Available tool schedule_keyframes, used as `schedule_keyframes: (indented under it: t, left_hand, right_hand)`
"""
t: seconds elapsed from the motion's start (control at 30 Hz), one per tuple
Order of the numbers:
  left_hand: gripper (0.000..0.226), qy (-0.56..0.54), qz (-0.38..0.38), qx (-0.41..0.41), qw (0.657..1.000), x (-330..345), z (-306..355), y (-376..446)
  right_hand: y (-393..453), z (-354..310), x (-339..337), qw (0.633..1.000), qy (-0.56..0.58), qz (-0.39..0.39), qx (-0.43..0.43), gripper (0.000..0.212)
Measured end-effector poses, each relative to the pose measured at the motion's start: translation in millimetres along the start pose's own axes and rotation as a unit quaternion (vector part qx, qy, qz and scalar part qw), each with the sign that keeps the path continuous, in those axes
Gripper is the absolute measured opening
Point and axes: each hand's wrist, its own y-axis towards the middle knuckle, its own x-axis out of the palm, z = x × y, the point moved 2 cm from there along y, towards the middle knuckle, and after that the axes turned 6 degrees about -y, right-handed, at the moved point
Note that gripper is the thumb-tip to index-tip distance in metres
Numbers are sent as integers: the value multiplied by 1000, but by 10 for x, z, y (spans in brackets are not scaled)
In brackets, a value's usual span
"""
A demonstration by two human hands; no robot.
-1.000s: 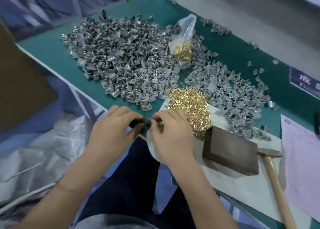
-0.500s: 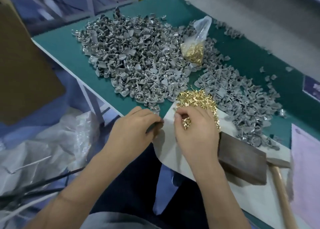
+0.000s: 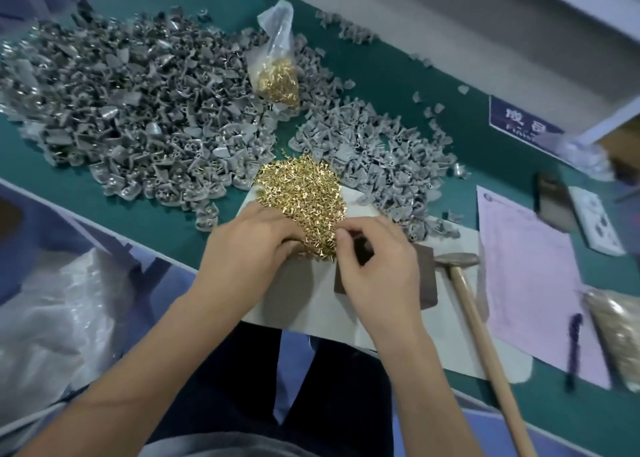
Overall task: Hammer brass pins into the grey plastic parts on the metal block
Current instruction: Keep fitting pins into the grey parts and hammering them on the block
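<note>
Beyond the brass pins (image 3: 301, 188), a blue label's (image 3: 523, 126) writing is unreadable.

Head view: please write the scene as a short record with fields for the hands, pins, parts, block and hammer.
left hand: fingers at the near edge of the loose pin heap
right hand: fingers curled over the metal block; what it holds is hidden
brass pins: loose heap on white sheet; more in a plastic bag
grey plastic parts: two piles on green table
hammer: lying right of the block, untouched
</note>
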Motion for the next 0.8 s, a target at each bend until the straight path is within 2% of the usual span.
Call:
schedule_keyframes:
  t: [0.13,0.2,0.27,0.33,0.43,0.5,0.63,0.8]
  left_hand:
    - [16,-40,25,-12,999,-44,7,-29]
    - [18,-150,41,-45,987,-57,50,-35]
    - [18,-317,29,-82,944,-55,140,-14]
    - [20,-422,4,-98,902,-28,258,51]
    - [33,-494,-40,-129,859,74,458,158]
    - [32,-521,-66,-140,840,162,584,224]
    - [28,-508,-144,-110,842,285,819,347]
    - [20,-433,-212,-63,874,405,1005,481]
  right_hand:
    - [9,45,-13,999,49,8,1,9]
    - [15,49,-43,996,91,-1,0,13]
    - [7,48,-89,987,159,-31,-3,16]
    - [-12,65,-154,975,214,-50,-3,18]
    - [-37,168,-277,974,225,-27,-1,21]
    - [-44,280,-369,980,201,9,2,20]
    - [-58,520,-566,989,137,53,0,11]
    - [-68,805,-726,994,106,5,15,17]
